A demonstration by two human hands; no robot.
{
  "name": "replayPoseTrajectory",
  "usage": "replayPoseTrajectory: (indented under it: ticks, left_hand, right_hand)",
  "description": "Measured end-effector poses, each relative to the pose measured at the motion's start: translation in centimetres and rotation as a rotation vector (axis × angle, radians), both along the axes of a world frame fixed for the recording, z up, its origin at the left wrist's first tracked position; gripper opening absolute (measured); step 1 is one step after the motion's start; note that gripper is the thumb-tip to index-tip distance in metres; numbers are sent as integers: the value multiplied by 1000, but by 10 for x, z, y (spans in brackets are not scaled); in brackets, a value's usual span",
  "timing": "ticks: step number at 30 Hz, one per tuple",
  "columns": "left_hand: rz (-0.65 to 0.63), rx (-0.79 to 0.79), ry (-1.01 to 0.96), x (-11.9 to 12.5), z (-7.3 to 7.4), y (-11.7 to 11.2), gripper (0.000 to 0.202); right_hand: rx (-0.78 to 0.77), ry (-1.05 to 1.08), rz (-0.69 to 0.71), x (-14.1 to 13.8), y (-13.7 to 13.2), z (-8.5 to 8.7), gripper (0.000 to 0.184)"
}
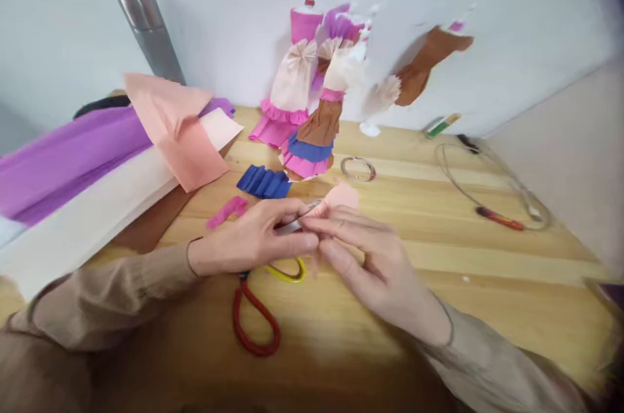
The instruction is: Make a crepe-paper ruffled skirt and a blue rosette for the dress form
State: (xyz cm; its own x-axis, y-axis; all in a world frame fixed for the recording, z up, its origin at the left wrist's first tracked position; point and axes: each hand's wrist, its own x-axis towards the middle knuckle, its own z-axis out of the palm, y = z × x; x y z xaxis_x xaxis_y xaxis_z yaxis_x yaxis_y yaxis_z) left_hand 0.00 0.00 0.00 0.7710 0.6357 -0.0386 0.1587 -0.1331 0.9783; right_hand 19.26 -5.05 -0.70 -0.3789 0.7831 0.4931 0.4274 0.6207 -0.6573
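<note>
My left hand (253, 240) and my right hand (370, 257) meet over the wooden table (487, 257). Together they pinch a small pink crepe paper piece (341, 195) and a thin grey metallic object (292, 226); I cannot make out what the metal thing is. The fingers of both hands are closed around these. Just under the hands lie scissors with a red handle loop (256, 322) and a yellow loop (287, 273).
Crepe paper sheets in purple (63, 166), cream (88, 218) and salmon (180, 127) lie at left. Paper-dress figures (312, 94) stand by the wall, one (419, 71) tilted. A blue pleated piece (266, 182), pink scrap (227, 211), tape ring (358, 169), cable (492, 185) and steel flask (149, 29) are nearby.
</note>
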Motion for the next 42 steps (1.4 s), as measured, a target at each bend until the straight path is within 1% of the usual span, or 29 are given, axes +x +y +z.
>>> replayPoseTrajectory:
  ticks: [3, 6, 7, 9, 10, 11, 12, 16, 18, 20, 21, 25, 28, 30, 34, 36, 38, 40, 42]
  left_hand:
    - [88, -100, -103, 0, -6, -1, 39]
    - [168, -168, -79, 1, -8, 1, 36]
    - [178, -176, -68, 2, -8, 1, 33]
    - [180, -165, -63, 1, -8, 4, 29]
    - [176, -145, -64, 0, -8, 5, 27]
    - [169, -122, -61, -1, -7, 6, 26]
    - [159, -96, -57, -2, -7, 7, 25]
    - [82, 25, -30, -6, -7, 11, 24]
    - [50, 116, -6, -7, -8, 13, 24]
    - [28, 214, 6, -8, -9, 17, 22]
    - [20, 258, 9, -8, -11, 18, 21]
    - [-3, 381, 4, -9, -21, 23, 17]
    - [-45, 441, -40, -9, -26, 24, 15]
    - [-80, 504, -75, -9, -26, 24, 13]
    - [-150, 627, -89, -7, -20, 25, 17]
    - [-162, 662, -92, -7, -19, 26, 19]
    - [-154, 669, -88, -9, -23, 28, 18]
    - [-118, 630, -84, -11, -29, 30, 14]
    - [-58, 541, -106, -13, -36, 32, 10]
  right_hand:
    - [37, -60, 101, -4, -1, 3, 19]
    - [13, -23, 118, -1, -1, 6, 15]
    - [-7, 7, 80, 3, 0, 7, 16]
    - [-25, 36, -85, 13, 5, 9, 18]
    - [-8, 29, -175, 18, 9, 9, 16]
    - [11, -3, -224, 24, 13, 9, 14]
    - [15, -47, -225, 29, 18, 9, 14]
    - [-123, -167, -74, 42, 35, 5, 30]
    - [-124, -189, -34, 44, 39, 3, 33]
    - [-117, -211, -14, 45, 40, 3, 33]
    - [-138, -223, -5, 45, 40, 4, 32]
    - [-334, -255, 16, 46, 39, 7, 20]
    - [-417, -243, 43, 47, 42, 9, 19]
    - [-456, -240, 62, 49, 44, 10, 23]
    - [-554, -247, 37, 52, 49, 7, 29]
    - [-599, -236, 49, 52, 50, 5, 31]
    - [-638, -216, 68, 52, 50, 5, 33]
    - [-655, -184, 80, 51, 48, 6, 34]
    - [-673, -161, 105, 49, 47, 8, 36]
